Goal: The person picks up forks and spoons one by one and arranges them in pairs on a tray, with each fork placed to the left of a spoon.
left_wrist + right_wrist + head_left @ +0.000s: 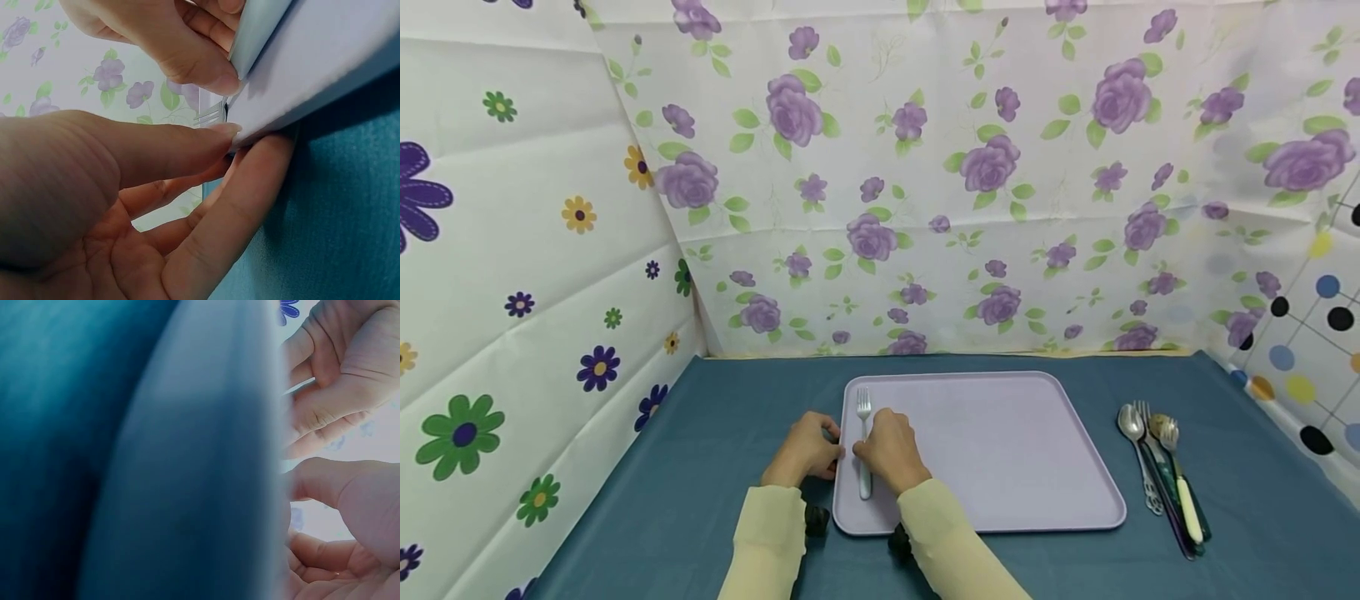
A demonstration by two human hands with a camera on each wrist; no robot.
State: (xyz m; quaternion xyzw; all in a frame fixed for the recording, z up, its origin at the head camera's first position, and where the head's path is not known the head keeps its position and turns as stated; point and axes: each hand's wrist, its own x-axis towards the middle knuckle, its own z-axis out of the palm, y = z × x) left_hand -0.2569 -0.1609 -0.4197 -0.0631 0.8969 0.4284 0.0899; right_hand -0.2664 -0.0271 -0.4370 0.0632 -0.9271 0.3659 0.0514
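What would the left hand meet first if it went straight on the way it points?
The tray, whose left rim the left hand pinches; just beyond, probably the fork or right hand, though depth is unclear.

Room across tray, right grip blocking fork; cutlery rightward

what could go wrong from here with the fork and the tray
The left hand pinches the left rim of the tray; raising that side could tilt it and send the fork sliding.

The fork lies close to that rim, with the right hand at its handle, so a nudge might push it over the edge.

The other cutlery overlaps in a pile, so taking one piece might drag others along.
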